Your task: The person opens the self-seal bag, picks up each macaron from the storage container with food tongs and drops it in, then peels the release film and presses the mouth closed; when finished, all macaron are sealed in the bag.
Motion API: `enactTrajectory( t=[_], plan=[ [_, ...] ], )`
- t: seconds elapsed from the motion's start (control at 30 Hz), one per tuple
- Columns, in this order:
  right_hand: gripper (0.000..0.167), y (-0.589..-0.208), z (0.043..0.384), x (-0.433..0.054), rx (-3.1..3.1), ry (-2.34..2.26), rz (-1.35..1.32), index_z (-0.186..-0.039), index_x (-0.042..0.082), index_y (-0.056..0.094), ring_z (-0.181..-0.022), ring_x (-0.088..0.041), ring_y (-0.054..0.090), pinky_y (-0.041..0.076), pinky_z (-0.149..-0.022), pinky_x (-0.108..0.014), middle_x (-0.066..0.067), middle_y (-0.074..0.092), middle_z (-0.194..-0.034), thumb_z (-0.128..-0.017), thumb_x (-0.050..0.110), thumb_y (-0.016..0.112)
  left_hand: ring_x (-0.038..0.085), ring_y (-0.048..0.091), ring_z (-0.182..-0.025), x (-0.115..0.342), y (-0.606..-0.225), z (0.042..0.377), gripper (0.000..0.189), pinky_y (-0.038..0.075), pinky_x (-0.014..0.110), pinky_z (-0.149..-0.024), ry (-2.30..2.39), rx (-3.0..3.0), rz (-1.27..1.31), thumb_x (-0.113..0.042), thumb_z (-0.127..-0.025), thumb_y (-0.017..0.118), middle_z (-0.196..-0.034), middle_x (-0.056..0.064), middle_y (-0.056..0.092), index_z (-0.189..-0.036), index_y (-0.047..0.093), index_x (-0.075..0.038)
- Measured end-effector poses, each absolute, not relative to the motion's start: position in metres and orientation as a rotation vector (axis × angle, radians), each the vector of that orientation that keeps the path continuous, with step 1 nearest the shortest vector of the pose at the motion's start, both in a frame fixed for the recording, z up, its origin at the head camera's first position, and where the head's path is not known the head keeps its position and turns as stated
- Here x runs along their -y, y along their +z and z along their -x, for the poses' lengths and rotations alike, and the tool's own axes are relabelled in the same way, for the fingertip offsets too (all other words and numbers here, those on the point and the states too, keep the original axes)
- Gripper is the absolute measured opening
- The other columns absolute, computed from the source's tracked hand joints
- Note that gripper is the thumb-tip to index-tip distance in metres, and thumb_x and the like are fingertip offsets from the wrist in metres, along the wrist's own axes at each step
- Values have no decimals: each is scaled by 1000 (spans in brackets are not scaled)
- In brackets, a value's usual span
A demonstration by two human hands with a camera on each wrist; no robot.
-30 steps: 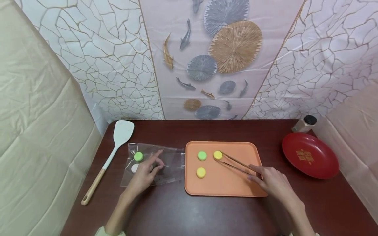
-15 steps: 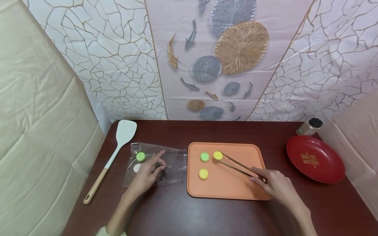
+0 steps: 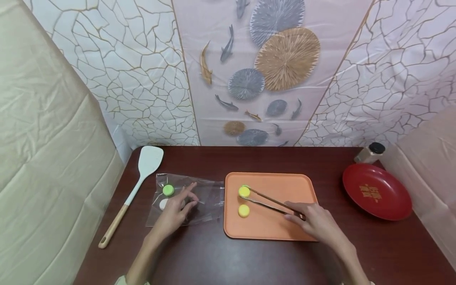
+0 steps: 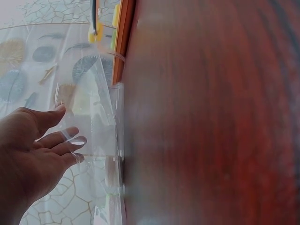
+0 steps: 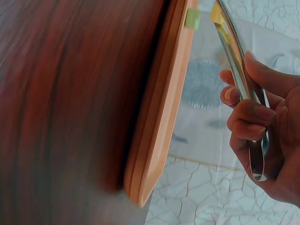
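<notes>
My right hand [image 3: 317, 221] holds metal tongs [image 3: 272, 207], fingers and thumb curled round them. The tongs pinch a yellow macaron [image 3: 244, 192]; in the right wrist view this macaron [image 5: 216, 13] is raised off the orange tray [image 3: 285, 225]. In the head view it overlaps a green macaron, of which only a sliver shows. Another yellow macaron [image 3: 244, 211] lies on the tray just in front. My left hand [image 3: 174, 209] is at a clear plastic bag [image 3: 210, 202], fingers spread and loose, film shining over the fingertips [image 4: 77, 140]. The bag holds a green macaron [image 3: 168, 190] and a white macaron [image 3: 163, 204], partly hidden by the hand.
A white spatula [image 3: 149, 160] with a wooden handle lies left of the bag. Right of the tray is a red oval plate [image 3: 377, 194], with a black-lidded jar [image 3: 370, 153] behind it. A patterned cloth [image 3: 246, 126] hangs along the table's back edge.
My right hand has moved left with the tongs, carrying the yellow macaron from beside the green one to over it. The left hand has stayed at the bag.
</notes>
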State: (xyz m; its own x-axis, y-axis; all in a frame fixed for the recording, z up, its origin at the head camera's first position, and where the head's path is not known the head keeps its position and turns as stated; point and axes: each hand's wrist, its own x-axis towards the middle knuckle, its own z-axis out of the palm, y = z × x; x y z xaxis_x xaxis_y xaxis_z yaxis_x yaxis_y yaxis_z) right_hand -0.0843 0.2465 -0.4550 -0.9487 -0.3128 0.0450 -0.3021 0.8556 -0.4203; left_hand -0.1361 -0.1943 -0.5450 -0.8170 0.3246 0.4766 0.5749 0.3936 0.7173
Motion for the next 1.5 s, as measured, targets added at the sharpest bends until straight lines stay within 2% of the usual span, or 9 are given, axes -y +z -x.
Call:
enactTrajectory(
  t=[0.37, 0.57, 0.63, 0.7, 0.77, 0.87, 1.03, 1.4, 1.5],
  plan=[
    [30, -454, 98, -207, -2931, -756, 706, -127, 16, 81, -65, 4, 42, 35, -55, -21, 20, 56, -76, -100, 29, 82, 4, 34, -55, 195, -524, 126, 51, 39, 58, -125, -1359, 2440, 730, -5, -103, 74, -98, 2, 75, -149, 58, 10],
    [28, -455, 102, -183, -2901, -740, 779, -126, 16, 82, -63, 3, 42, 35, -52, -20, 18, 56, -73, -100, 28, 81, 4, 31, -58, 199, -541, 131, 48, 37, 44, -131, -1356, 2428, 743, -18, -110, 68, -105, -2, 75, -152, 57, 4],
    [29, -456, 103, -174, -2894, -733, 780, -126, 15, 82, -62, 3, 42, 35, -52, -21, 17, 56, -72, -100, 29, 82, 9, 33, -56, 197, -533, 127, 43, 40, 46, -129, -1329, 2448, 716, -20, -111, 67, -112, 2, 77, -147, 62, 2],
    [31, -456, 105, -165, -2887, -718, 763, -127, 14, 82, -61, 2, 41, 34, -52, -21, 16, 56, -71, -100, 28, 82, 16, 60, -66, 195, -527, 124, 31, 44, 49, -125, -1326, 2472, 696, -18, -111, 66, -127, 9, 78, -136, 67, 0],
    [33, -457, 106, -157, -2886, -701, 741, -129, 13, 81, -61, 1, 41, 34, -52, -21, 15, 56, -71, -100, 29, 82, 33, 78, -99, 191, -515, 119, 15, 48, 57, -119, -1316, 2521, 651, -13, -110, 66, -141, 17, 74, -120, 69, -2],
    [31, -460, 109, -146, -2872, -697, 740, -126, 12, 82, -60, 0, 42, 34, -52, -20, 13, 57, -70, -100, 28, 83, 51, 55, -145, 187, -503, 115, 2, 48, 63, -114, -1350, 2590, 597, -2, -108, 66, -153, 23, 64, -108, 65, -5],
    [28, -464, 113, -132, -2866, -718, 782, -124, 12, 81, -60, -1, 43, 34, -51, -21, 12, 56, -69, -100, 26, 82, 44, 52, -151, 184, -501, 115, 10, 45, 58, -118, -1393, 2656, 520, 4, -106, 65, -154, 21, 63, -107, 63, -5],
    [25, -469, 122, -105, -2927, -698, 893, -122, 13, 81, -59, -2, 44, 35, -48, -23, 10, 53, -67, -100, 26, 82, 48, 58, -145, 182, -501, 115, 9, 46, 61, -116, -1381, 2580, 630, 2, -106, 66, -150, 26, 65, -104, 63, -6],
    [30, -471, 125, -94, -2930, -701, 866, -127, 13, 81, -58, -3, 44, 34, -47, -23, 9, 54, -67, -100, 27, 82, 40, 58, -147, 191, -527, 123, 3, 49, 51, -119, -1363, 2566, 663, -10, -111, 64, -154, 18, 65, -108, 64, -12]
  ],
)
